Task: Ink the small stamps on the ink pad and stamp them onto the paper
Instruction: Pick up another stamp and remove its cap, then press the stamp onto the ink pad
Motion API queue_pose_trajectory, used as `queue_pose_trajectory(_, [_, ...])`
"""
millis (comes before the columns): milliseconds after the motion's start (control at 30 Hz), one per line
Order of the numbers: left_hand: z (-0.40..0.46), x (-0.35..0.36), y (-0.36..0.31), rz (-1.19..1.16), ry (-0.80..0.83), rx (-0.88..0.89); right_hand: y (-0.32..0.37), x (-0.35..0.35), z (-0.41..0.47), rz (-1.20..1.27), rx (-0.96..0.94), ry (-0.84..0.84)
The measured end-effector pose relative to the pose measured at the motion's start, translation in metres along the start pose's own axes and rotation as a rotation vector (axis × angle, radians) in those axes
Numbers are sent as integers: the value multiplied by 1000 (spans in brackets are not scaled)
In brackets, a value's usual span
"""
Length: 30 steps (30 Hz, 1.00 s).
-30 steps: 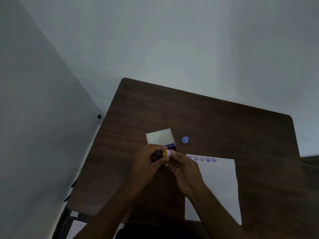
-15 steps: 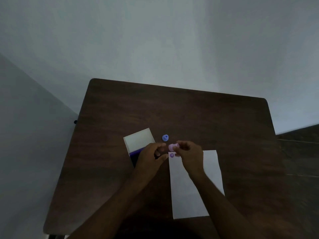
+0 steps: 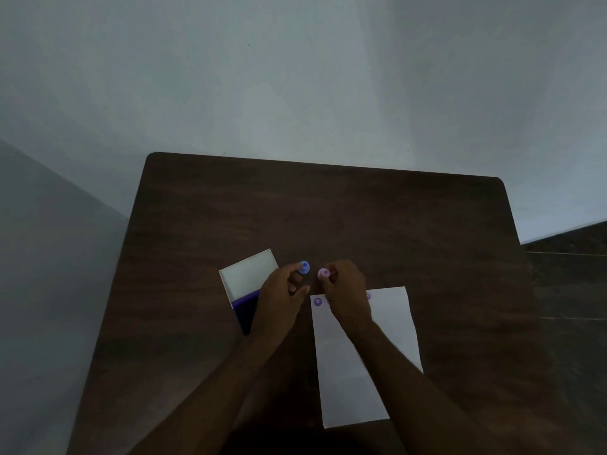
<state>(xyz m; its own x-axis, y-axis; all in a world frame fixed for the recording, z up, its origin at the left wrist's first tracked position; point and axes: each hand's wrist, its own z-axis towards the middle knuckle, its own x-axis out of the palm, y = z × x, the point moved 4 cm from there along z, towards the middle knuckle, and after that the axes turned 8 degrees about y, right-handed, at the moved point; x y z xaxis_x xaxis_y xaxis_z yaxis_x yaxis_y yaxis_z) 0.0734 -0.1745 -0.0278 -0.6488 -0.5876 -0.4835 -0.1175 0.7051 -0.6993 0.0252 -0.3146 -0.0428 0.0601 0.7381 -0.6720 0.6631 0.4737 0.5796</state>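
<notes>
- Since the earlier frame the hands have parted: the right hand (image 3: 346,287) has carried the pink stamp (image 3: 324,273) off toward the far edge of the paper (image 3: 387,326), while the left hand (image 3: 279,297) has reached the blue stamp (image 3: 304,267).
- Right fingers pinch the pink stamp, which sits just beyond the paper; whether it rests on the table (image 3: 328,208) cannot be told.
- Left fingertips touch the blue stamp; a closed grip is not confirmed.
- Judgement: a stamp exchange, one set aside, the next taken.
- Purple prints, such as one mark (image 3: 317,302), line the paper's far edge; below them the sheet is bare.
- The open ink pad (image 3: 244,305) lies left of the paper, partly under the left hand.
- Beyond the paper, the table offers ample room.
</notes>
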Motion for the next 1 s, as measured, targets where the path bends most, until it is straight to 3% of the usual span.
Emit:
queue_pose_trajectory(333, [3,-8,3,37,6,-17,4,6,2,-195,-110,-85])
queue_pose_trajectory(500, [0,-14,2,8,-16,-23,32,1,2,-308,-335,-126])
queue_pose_trajectory(733, [-6,-24,-1,-13,-7,31,55,15,16,-595,-422,76])
queue_pose_trajectory(1000, [-12,-30,-1,16,-31,5,49,20,23,-600,-354,171])
